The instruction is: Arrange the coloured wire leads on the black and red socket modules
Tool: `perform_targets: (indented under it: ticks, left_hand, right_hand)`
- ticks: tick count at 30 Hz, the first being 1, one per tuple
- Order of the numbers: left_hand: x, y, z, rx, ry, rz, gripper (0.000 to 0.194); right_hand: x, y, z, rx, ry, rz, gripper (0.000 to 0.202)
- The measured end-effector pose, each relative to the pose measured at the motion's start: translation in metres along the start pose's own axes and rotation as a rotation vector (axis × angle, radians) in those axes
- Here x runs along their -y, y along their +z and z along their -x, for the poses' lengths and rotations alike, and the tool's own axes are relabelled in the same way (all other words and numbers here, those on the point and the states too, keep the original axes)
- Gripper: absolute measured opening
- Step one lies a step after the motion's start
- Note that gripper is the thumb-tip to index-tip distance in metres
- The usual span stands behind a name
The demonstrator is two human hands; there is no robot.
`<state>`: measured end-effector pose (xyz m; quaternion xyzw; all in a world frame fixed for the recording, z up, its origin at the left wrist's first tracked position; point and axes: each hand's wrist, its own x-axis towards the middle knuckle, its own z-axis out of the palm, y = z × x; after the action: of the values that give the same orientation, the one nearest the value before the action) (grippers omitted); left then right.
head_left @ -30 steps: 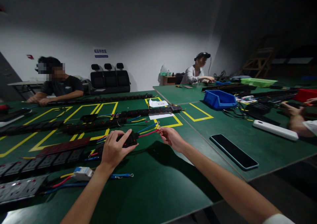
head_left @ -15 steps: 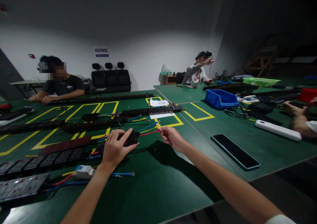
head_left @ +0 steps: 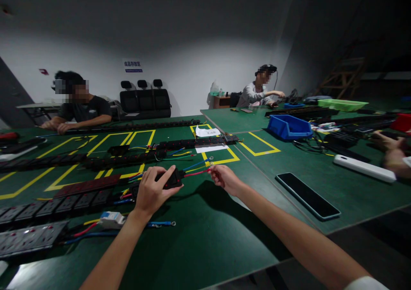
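My left hand (head_left: 154, 189) is wrapped over a black socket module (head_left: 173, 179) just above the green table (head_left: 192, 247). Blue, yellow and red wires stick out of the module's right end. At the tip of the red wire (head_left: 196, 173), the fingers of my right hand (head_left: 224, 179) are pinched together. The blue wire (head_left: 197, 165) ends in a ring terminal above those fingertips. Left of my left hand lie a dark red strip (head_left: 86, 186) and a row of black sockets (head_left: 58, 206). A white and blue breaker (head_left: 111, 220) with wires rests nearer to me.
A phone (head_left: 307, 196) and a white bar (head_left: 364, 168) lie on the right. Behind them stands a blue bin (head_left: 289, 127). Two people sit across the table, and another person's hand (head_left: 390, 146) is at the right edge. More socket strips lie farther back.
The view has shifted slightly, with both hands keeping their hold on module and wire. The person at the back right has lowered a raised hand.
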<state>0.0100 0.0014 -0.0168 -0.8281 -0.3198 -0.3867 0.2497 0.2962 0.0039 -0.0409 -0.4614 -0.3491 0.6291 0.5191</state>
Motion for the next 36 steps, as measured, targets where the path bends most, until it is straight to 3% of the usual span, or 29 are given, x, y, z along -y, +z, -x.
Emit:
perform_targets:
  ticks: [5, 12, 25, 36]
  left_hand:
    - [-0.003, -0.002, -0.001, -0.003, 0.027, 0.000, 0.054]
    - [0.001, 0.000, 0.000, 0.011, -0.006, -0.030, 0.052]
    - [0.001, 0.002, 0.002, 0.053, 0.002, 0.015, 0.054]
    - [-0.009, -0.007, -0.003, 0.001, 0.062, 0.079, 0.054]
  right_hand:
    - [-0.001, 0.000, -0.002, -0.002, 0.041, 0.007, 0.015]
    - [0.003, -0.003, 0.001, 0.026, -0.079, 0.009, 0.019]
    - [0.006, 0.001, 0.006, 0.000, -0.121, -0.018, 0.021]
    - [0.001, -0.004, -0.001, -0.035, -0.016, -0.029, 0.017]
